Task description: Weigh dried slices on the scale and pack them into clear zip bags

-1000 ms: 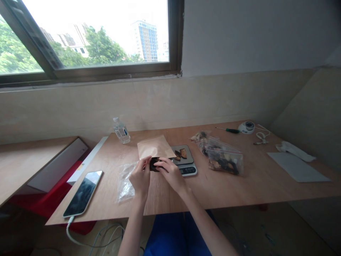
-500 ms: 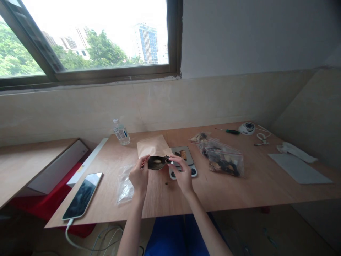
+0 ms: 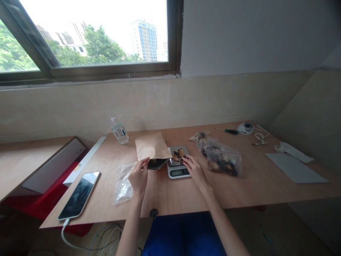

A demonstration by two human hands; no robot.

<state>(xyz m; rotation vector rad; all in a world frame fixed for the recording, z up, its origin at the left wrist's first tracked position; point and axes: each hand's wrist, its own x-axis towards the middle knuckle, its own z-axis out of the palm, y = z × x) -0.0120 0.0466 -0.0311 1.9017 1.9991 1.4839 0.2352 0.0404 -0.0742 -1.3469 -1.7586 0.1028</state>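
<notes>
My left hand (image 3: 139, 176) grips the open mouth of a brown paper pouch (image 3: 152, 148), whose dark inside shows at its front edge. My right hand (image 3: 194, 168) reaches to the small kitchen scale (image 3: 179, 172) and its fingertips pinch a dark piece lying on the scale's platform. A couple of dark and tan pieces (image 3: 179, 153) lie on that platform. A small dark piece (image 3: 153, 213) sits at the table's front edge.
A clear plastic bag (image 3: 123, 182) lies left of my left hand. A zip bag of mixed pieces (image 3: 221, 159) lies right of the scale. A phone on a cable (image 3: 79, 195), a water bottle (image 3: 119, 131), a screwdriver (image 3: 228, 131) and white papers (image 3: 296, 167) share the wooden table (image 3: 239, 188).
My right hand has left the pouch mouth and moved right to the scale. A dark piece now lies at the table's front edge. The pouch mouth has dropped lower.
</notes>
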